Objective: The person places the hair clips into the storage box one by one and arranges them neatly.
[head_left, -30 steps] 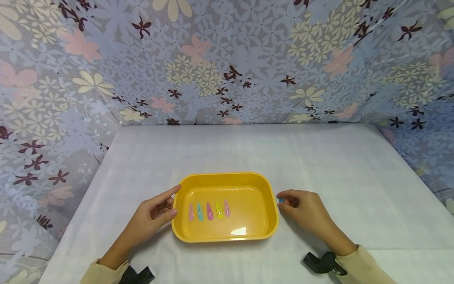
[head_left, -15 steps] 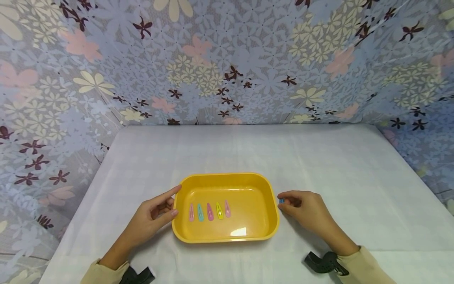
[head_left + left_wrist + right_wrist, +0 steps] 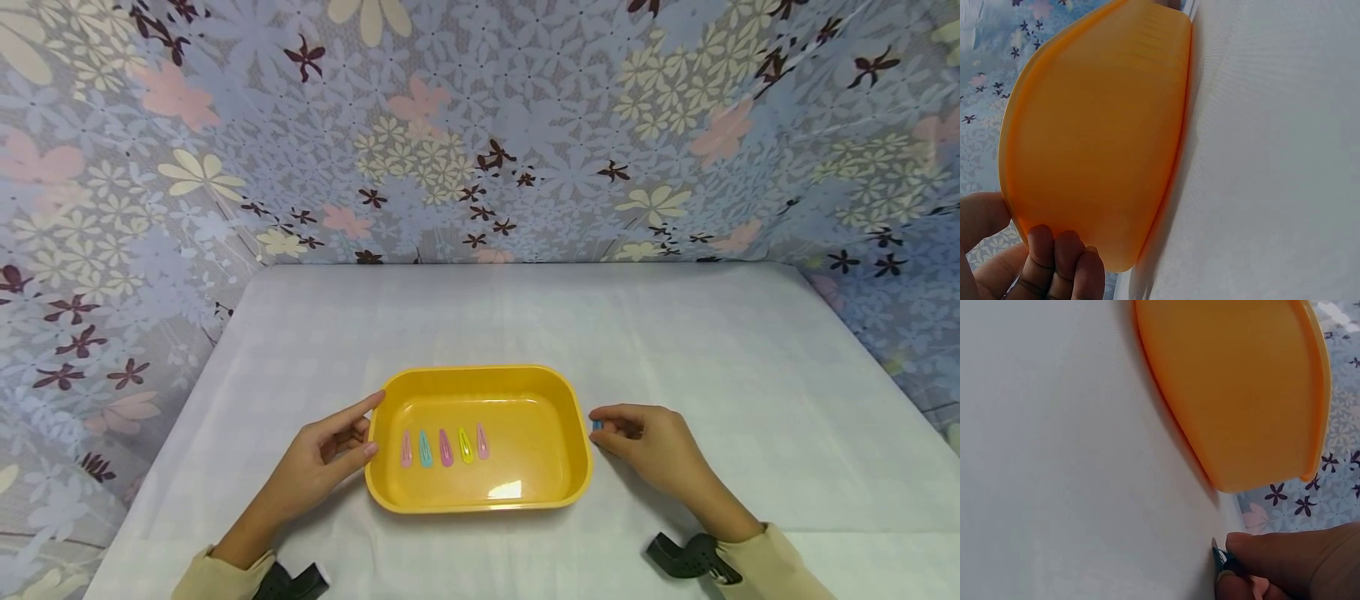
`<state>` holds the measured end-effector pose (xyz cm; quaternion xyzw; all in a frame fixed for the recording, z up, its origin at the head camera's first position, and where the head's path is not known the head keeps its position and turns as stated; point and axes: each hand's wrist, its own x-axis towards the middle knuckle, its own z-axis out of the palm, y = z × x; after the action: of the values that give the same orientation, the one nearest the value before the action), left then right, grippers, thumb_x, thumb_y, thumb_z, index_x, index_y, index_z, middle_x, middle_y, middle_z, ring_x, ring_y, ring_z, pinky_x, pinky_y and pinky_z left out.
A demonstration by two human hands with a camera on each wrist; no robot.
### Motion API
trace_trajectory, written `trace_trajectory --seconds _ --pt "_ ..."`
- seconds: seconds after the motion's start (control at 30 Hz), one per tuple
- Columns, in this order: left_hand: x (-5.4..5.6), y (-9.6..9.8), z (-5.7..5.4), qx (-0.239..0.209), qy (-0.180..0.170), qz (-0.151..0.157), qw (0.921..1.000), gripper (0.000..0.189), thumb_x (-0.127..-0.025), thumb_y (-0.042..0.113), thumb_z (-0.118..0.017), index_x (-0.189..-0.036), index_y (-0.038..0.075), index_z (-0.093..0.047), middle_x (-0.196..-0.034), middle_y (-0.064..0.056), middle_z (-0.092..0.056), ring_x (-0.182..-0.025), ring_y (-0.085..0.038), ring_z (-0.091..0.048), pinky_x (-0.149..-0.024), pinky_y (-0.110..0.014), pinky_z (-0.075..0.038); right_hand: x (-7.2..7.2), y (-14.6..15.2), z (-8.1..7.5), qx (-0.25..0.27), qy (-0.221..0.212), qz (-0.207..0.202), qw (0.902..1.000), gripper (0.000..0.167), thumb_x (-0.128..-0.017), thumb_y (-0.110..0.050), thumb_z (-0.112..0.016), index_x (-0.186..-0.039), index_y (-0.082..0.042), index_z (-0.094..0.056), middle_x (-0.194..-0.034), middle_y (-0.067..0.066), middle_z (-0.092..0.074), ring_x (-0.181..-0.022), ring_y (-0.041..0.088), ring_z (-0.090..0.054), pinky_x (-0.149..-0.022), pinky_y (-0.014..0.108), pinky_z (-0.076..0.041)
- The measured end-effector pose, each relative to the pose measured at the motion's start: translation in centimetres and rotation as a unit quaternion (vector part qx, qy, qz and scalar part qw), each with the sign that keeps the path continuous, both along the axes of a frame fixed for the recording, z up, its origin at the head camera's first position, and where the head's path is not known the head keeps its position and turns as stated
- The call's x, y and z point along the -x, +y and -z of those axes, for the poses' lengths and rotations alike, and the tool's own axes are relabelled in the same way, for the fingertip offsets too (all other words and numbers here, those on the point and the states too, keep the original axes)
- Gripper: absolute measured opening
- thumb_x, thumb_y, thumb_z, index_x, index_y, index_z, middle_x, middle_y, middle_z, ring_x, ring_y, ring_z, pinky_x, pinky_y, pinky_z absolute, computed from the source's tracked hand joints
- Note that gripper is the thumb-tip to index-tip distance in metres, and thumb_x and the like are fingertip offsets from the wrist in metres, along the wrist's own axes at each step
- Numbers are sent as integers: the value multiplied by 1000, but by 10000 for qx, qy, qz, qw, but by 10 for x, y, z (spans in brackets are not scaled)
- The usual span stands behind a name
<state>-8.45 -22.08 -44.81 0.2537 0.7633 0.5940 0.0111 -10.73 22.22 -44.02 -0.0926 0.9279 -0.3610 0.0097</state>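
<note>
A yellow tray (image 3: 536, 462) holds a row of several snap hair clips in its left half, among them a turquoise one (image 3: 426, 448), a yellow one (image 3: 466, 445) and pink ones (image 3: 446, 448). My left hand (image 3: 318, 454) grips the tray's left end, with thumb and index finger at the rim and the other fingers curled against the outer wall. Just beyond the right end, my right hand (image 3: 645, 437) pinches a blue hair clip (image 3: 597, 425), mostly hidden by the fingers. A pinkish bit (image 3: 1261, 585) shows beside that clip in the right wrist view; I cannot tell what it is.
A white cloth (image 3: 510, 317) covers the table under the tray. Behind it hangs a flower-patterned fabric (image 3: 450, 125), which also borders both sides. Black wrist straps (image 3: 686, 556) sit below each hand at the beige sleeves (image 3: 772, 567).
</note>
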Motion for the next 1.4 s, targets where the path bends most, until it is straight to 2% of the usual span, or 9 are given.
trace_trajectory --seconds 0.47,0.7,0.93,1.13,1.4 --pt "0 1 -1 20 -83 -30 10000 60 -98 -2 -65 -154 7 -46 -107 -16 -65 -90 -21 -65 -79 -26 -56 1 6 -1 390 -364 74 9985 23 -90 -22 -82 -111 -14 -79 -84 -6 -69 -76 13 -63 -66 23 -51" --pt "1 1 -1 85 -147 -82 9998 59 -98 0 -65 -154 9 -47 -106 -15 -65 -89 -20 -64 -77 -26 -55 1 7 -3 654 -639 114 9957 28 -92 -24 -79 -117 -11 -78 -87 -2 -71 -73 14 -67 -55 24 -50" --pt "1 3 -3 152 -169 -149 9996 58 -98 2 -67 -153 8 -48 -105 -16 -64 -88 -20 -63 -77 -26 -55 0 7 -5 679 -731 6 9950 29 -93 -24 -79 -118 -10 -77 -86 -2 -72 -73 16 -68 -57 25 -53" --pt "2 3 -3 177 -190 -140 9996 58 -98 2 -67 -153 7 -48 -105 -15 -65 -88 -19 -64 -78 -26 -55 1 6 -14 507 -466 214 9974 30 -93 -24 -78 -121 -12 -76 -86 -3 -71 -70 16 -66 -51 27 -48" --pt "0 0 -1 133 -79 -127 9998 58 -98 0 -66 -153 6 -48 -104 -16 -64 -88 -19 -64 -78 -26 -55 6 -8 -35 617 57 98 9980 34 -94 -29 -78 -123 -12 -75 -87 -4 -71 -75 15 -68 -57 27 -51"
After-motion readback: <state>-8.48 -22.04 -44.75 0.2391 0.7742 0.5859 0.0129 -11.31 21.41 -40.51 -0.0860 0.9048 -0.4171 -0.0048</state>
